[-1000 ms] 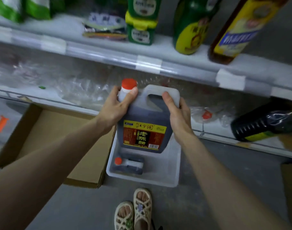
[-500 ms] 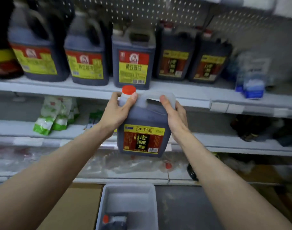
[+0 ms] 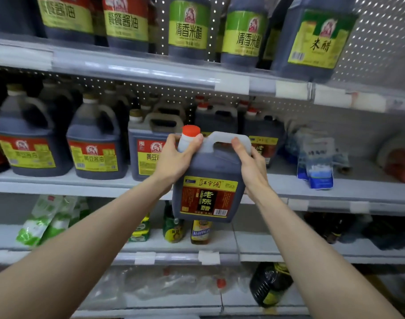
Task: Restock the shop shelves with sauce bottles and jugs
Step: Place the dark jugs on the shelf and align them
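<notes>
Moved: the big dark plastic jug with a red cap, a clear handle and a yellow and red label [image 3: 208, 180] has come up higher than it was half a second ago. The grey tub on the floor has gone from view, and a top row of jugs now shows.
Left hand: the left hand [image 3: 174, 160] is wrapped round the jug's neck, just under the red cap.
Right hand: the right hand [image 3: 252, 169] grips the right end of the clear handle, with its thumb on the near side.
Jug: it is upright and up in the air, held by both hands in front of the edge of the grey middle shelf [image 3: 358, 187]. It rests on nothing.
Bottom shelf: a dark round bottle [image 3: 270, 284] lies on its side.
Next shelf up: green and white bags [image 3: 42, 222] and small bottles with yellow labels [image 3: 200, 231].
Middle shelf: dark jugs with the same kind of label [image 3: 263, 134] stand just behind the held jug. Dark jugs with red and yellow labels [image 3: 93, 143] stand to the left, and blue and white packs [image 3: 316, 162] to the right.
Top shelf: big dark jugs with green and yellow labels [image 3: 189, 26].
</notes>
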### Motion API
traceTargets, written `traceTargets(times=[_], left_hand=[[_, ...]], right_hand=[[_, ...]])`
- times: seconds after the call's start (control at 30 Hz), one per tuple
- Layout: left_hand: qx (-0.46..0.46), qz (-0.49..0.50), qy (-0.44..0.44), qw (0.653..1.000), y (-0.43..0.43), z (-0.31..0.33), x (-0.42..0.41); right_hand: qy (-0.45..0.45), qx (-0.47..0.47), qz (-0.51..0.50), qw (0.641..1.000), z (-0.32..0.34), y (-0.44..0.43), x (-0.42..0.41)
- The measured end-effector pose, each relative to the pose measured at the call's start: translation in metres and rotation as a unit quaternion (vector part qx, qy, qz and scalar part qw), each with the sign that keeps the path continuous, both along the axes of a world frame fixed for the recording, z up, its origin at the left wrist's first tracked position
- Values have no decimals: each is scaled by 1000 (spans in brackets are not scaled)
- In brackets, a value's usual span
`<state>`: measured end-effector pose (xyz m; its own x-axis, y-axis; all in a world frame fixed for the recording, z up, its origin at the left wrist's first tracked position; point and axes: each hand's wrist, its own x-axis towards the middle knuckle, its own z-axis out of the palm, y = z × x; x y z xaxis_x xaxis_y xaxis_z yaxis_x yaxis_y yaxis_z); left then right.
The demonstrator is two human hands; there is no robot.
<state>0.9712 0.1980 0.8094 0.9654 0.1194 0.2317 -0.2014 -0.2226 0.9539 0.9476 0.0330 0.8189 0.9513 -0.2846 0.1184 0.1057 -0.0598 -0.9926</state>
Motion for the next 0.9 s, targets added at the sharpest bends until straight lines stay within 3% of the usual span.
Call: traceTargets(times=[0.5, 0.9], left_hand=[[-12, 97, 32, 995, -63, -16, 106], [-23, 82, 18, 996, -63, -21, 135]], right_hand=[[53, 12, -3, 999, -18, -64, 139], [80, 46, -11, 996, -23, -66, 174]])
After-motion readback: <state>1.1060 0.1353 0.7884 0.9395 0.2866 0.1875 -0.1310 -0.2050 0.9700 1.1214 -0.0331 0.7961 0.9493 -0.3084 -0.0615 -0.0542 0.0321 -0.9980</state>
